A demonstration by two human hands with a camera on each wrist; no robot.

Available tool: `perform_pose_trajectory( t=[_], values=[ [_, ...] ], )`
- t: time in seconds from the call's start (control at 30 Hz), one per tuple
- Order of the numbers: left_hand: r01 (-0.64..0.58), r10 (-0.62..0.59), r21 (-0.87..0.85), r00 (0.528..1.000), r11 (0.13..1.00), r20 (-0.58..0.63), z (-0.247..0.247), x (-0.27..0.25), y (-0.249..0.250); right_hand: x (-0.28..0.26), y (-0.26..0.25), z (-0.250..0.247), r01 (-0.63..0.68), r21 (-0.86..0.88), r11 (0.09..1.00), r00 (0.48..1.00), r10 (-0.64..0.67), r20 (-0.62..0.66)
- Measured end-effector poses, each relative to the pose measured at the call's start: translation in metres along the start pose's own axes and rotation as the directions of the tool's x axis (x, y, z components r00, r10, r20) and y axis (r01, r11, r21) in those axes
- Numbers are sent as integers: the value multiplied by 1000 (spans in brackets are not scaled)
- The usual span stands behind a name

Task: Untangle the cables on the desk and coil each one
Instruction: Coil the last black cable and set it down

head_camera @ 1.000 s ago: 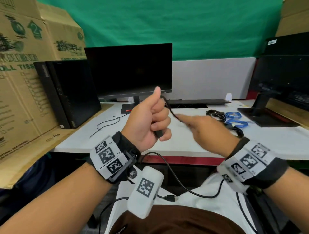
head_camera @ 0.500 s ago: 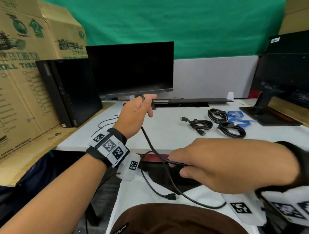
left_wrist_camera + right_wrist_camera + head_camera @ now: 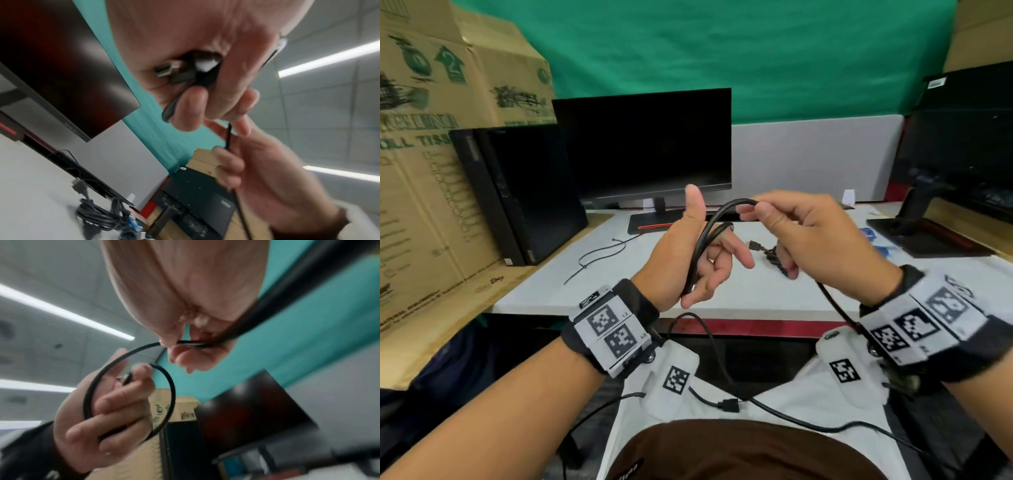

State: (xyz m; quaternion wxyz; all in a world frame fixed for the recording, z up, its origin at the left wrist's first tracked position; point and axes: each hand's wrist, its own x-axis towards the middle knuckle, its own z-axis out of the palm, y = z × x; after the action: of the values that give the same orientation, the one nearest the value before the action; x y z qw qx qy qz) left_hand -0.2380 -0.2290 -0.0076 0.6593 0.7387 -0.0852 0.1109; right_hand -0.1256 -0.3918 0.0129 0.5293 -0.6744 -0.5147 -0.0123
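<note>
A black cable (image 3: 726, 205) arcs between both hands above the white desk's (image 3: 585, 291) front edge. My left hand (image 3: 705, 260) stands thumb up, its fingers curled round the cable's loops (image 3: 173, 394); one plug (image 3: 176, 69) lies in its palm. My right hand (image 3: 760, 212) pinches the cable at the top of the arc, close to the left thumb. From there the cable drops past my right wrist into my lap, where its other plug (image 3: 729, 406) lies.
Coiled black cables (image 3: 770, 251) and blue cables (image 3: 869, 236) lie on the desk behind my right hand. A monitor (image 3: 643, 147), a PC tower (image 3: 517, 192) and cardboard boxes (image 3: 431, 137) stand at the back left. A thin black wire (image 3: 599, 253) lies left.
My right hand rose from lap height up to the left hand, bringing a length of cable that now arcs over as a loop. The left hand drew nearer and turned thumb up.
</note>
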Motion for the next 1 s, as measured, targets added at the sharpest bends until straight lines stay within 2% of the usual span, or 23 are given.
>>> perform_pose_trajectory(
  t=[0.1,0.17,0.3,0.43,0.5,0.57,0.63,0.73,0.8,0.9,1.0],
  values=[
    [0,14,-115,993,993,120,8,-1,7,-2,9,6,-105,204,973,983,70,170],
    [-25,36,-104,994,994,104,15,-3,13,0,10,8,-140,352,925,970,57,236],
    [-72,81,-150,995,986,55,25,-3,18,8,10,2,-202,497,844,973,118,196],
    [47,-22,-313,996,949,83,20,-5,23,7,13,5,-192,513,836,970,83,227],
    [48,-33,-316,998,947,53,20,-6,24,6,16,7,-113,398,910,982,40,185],
    [-2,2,-304,1000,953,-2,23,-4,23,3,18,10,27,138,990,991,-44,123],
    [-76,64,-276,997,958,-53,25,-1,21,0,25,16,107,-124,987,989,-92,119],
    [-182,173,-40,971,983,-166,24,2,20,-7,39,28,86,-440,894,976,12,216],
    [-201,228,135,946,970,-230,18,4,24,-14,44,37,120,-608,785,931,123,343],
    [-150,235,255,908,955,-346,4,5,28,-24,31,39,205,-706,678,839,249,483],
    [-97,329,502,857,859,-397,-10,4,21,-29,10,35,306,-711,633,751,299,589]
  ],
)
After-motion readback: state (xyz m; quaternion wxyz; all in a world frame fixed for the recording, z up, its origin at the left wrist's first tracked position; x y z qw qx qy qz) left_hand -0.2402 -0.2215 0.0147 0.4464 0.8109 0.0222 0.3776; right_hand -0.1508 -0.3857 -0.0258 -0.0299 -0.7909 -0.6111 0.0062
